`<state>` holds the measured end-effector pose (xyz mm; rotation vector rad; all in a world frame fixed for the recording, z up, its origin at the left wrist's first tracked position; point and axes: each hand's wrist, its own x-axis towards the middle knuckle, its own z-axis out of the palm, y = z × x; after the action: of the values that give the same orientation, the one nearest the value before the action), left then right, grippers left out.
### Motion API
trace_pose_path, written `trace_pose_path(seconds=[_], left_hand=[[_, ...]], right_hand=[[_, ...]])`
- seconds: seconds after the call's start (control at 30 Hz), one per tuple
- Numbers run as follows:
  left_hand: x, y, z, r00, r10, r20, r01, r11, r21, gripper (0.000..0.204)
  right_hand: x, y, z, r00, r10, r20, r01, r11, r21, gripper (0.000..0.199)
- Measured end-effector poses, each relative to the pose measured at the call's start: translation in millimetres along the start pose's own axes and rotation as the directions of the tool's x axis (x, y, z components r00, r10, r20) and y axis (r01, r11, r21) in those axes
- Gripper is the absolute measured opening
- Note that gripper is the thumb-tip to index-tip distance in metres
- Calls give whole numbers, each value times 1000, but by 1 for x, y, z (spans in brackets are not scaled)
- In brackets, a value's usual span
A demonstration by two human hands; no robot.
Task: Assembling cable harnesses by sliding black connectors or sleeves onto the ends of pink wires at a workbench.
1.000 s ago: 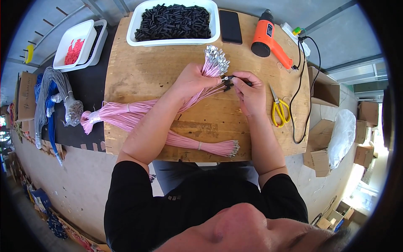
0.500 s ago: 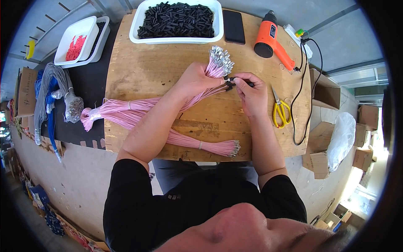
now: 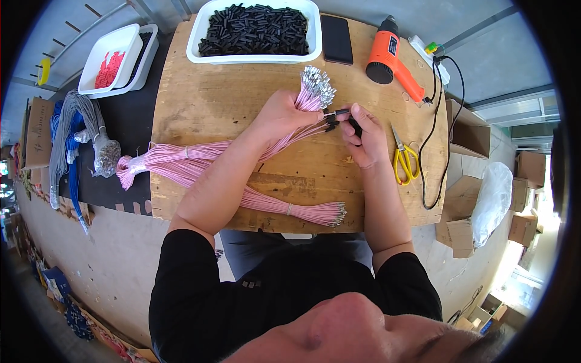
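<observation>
My left hand (image 3: 283,115) is closed round a bundle of thin pink wires (image 3: 307,103), just below their silver metal terminals (image 3: 317,83). One wire end sticks out to the right from its thumb and fingertip. On that end my right hand (image 3: 368,134) pinches a short black sleeve (image 3: 342,112). More black sleeves (image 3: 356,128) are tucked in the fingers of the same hand. Below the pinch, several wires end in black sleeves (image 3: 331,124). The wires trail left under my left forearm to a plastic-wrapped end (image 3: 137,164).
A white tub (image 3: 254,59) of black sleeves stands at the back beside a phone (image 3: 337,39). An orange heat gun (image 3: 385,55) and yellow-handled scissors (image 3: 404,162) lie right. A second pink wire bundle (image 3: 302,210) lies near the front edge. Grey wires (image 3: 91,115) and red pieces (image 3: 109,70) are left.
My right hand has turned and its fingers have shifted, showing more of the black sleeves in it. The pinched sleeve now lines up with the wire end. My left hand has hardly moved.
</observation>
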<state>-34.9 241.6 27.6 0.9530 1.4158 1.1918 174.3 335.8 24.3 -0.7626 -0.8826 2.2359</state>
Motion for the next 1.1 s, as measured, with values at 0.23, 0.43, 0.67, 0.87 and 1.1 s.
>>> trace_pose_path(seconds=[0.23,0.43,0.67,0.87,1.1], left_hand=[[2,-3,0,999,50,11,-51,999,21,18],[0,-1,0,999,50,19,-51,998,28,18],[1,-3,0,1000,14,27,-15,1000,16,18],[2,-4,1,999,8,39,-10,999,39,18],[2,-4,1,999,9,48,-9,1000,-14,17]], right_hand=[[0,2,0,998,57,39,-59,997,42,17],[0,3,1,995,75,70,-76,997,19,14],[0,7,0,995,68,67,-67,998,-16,13],[-1,5,1,992,74,103,-78,997,29,13],[-1,4,2,991,91,98,-93,996,13,13]])
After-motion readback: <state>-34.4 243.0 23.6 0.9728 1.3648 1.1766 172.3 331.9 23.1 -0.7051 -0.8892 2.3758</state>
